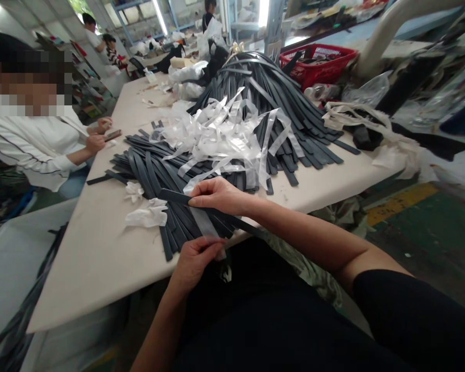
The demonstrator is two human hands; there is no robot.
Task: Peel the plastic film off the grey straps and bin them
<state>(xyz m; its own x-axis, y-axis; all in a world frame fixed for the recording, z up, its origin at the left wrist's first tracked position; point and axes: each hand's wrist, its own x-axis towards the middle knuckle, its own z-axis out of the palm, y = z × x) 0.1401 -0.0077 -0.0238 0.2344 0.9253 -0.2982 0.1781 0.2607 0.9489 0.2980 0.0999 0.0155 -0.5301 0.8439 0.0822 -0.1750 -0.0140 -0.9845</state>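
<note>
My right hand (216,196) pinches a dark grey flat strap (174,197) near its end; the rest of the strap runs back under my forearm past the table edge. My left hand (197,258) is closed on the lower end of a translucent plastic strip (203,226), which stretches up behind the strap towards my right hand. Below and beyond both hands lies a pile of similar dark straps (174,227). A heap of crumpled clear plastic strips (225,139) rests on top of the straps.
A larger bundle of dark straps (271,103) lies farther back on the table (101,268). Crumpled white scraps (147,213) sit left of the pile. A red basket (318,64) stands at the back right. A person in a white jacket (34,129) sits at the left edge, holding a phone (112,135).
</note>
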